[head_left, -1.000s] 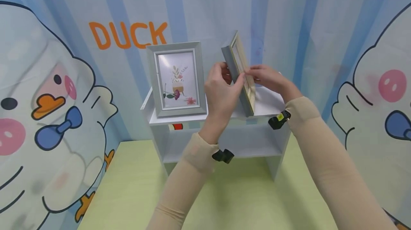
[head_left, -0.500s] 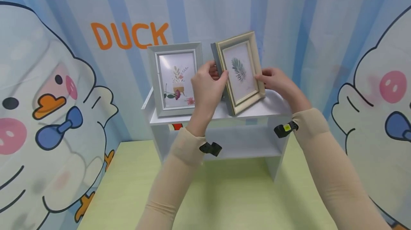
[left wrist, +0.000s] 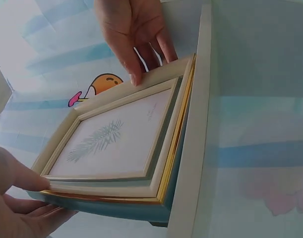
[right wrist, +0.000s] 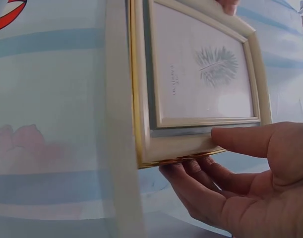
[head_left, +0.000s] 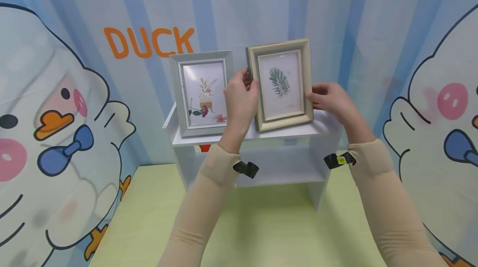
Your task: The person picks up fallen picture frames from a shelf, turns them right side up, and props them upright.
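Note:
A cream-gold picture frame point(head_left: 280, 124) with a green leaf print stands upright, a little tilted, over the right part of the white shelf's top board. My left hand point(head_left: 242, 103) grips its left edge, thumb on the front and fingers behind. At the opposite edge, my right hand point(head_left: 334, 101) pinches the frame between thumb and fingers. In the right wrist view the thumb point(right wrist: 245, 140) lies on the front border, fingers curled beneath the edge. The left wrist view shows the frame's blue-grey side point(left wrist: 116, 210) close to the board edge. Beside it stands a silver-grey picture frame point(head_left: 183, 93) with a potted-plant print.
The white shelf point(head_left: 257, 171) has a top board and a lower board, and stands on a pale green table point(head_left: 276, 229). Behind it hangs a blue striped curtain point(head_left: 254, 6) with duck drawings. A raised side panel point(head_left: 169, 122) edges the shelf top at left.
The cream-gold frame was nearly edge-on and has turned so its print faces me. My right hand has moved right with its edge; my left hand has shifted left. The silver-grey frame stays put.

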A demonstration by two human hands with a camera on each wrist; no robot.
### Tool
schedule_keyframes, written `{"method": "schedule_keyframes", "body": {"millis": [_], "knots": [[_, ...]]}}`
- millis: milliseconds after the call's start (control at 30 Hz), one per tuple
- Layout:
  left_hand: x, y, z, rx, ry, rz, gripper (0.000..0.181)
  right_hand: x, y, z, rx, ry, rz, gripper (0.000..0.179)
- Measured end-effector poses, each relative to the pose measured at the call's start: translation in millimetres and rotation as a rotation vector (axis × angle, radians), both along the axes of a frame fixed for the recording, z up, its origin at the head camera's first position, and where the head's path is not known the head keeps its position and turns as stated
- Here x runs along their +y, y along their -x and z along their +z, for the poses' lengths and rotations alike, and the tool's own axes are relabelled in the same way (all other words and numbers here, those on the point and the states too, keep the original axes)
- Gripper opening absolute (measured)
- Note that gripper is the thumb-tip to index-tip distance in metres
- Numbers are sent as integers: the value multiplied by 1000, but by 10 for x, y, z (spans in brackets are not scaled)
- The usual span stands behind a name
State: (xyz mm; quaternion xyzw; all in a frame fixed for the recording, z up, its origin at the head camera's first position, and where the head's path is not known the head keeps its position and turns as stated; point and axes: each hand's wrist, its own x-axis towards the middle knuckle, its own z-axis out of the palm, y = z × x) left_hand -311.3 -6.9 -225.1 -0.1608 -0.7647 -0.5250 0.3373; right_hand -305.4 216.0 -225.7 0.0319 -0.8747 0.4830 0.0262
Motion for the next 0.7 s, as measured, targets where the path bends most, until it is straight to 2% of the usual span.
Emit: {"method": "schedule_keyframes", "body": {"millis": [267, 700], "knots": [[39, 59, 24, -7, 45, 35, 33, 1, -105, 43, -5, 14, -14, 58], [12, 94, 21, -24, 15, 43, 32, -17, -165, 57, -10, -22, -19, 62]]}}
